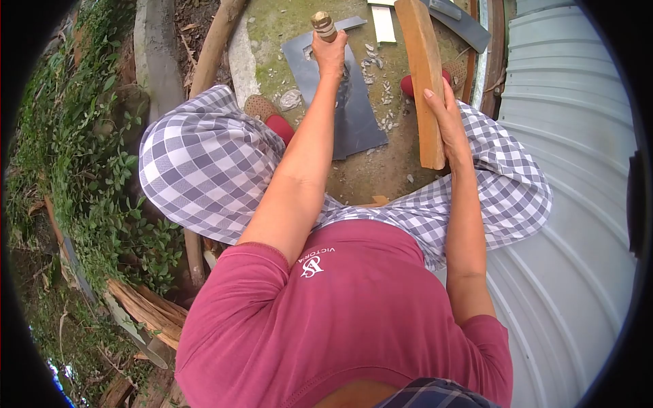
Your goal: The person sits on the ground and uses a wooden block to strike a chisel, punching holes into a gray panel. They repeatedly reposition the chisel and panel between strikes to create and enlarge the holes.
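Observation:
My left hand is closed round a round-ended, banded tool handle; the tool's working end is hidden behind my hand and forearm. Below that hand lies a dark grey flat sheet on the ground, marked with scuffs and a small light patch near its upper left edge. My right hand grips a thick, slightly curved wooden plank, thumb on its face and fingers behind its right edge. The plank slants up and away from my right knee.
Pale grey scraps are scattered beside the sheet on the mossy ground. Another dark grey piece and a white strip lie farther off. Corrugated metal runs along the right; leafy plants and logs border the left.

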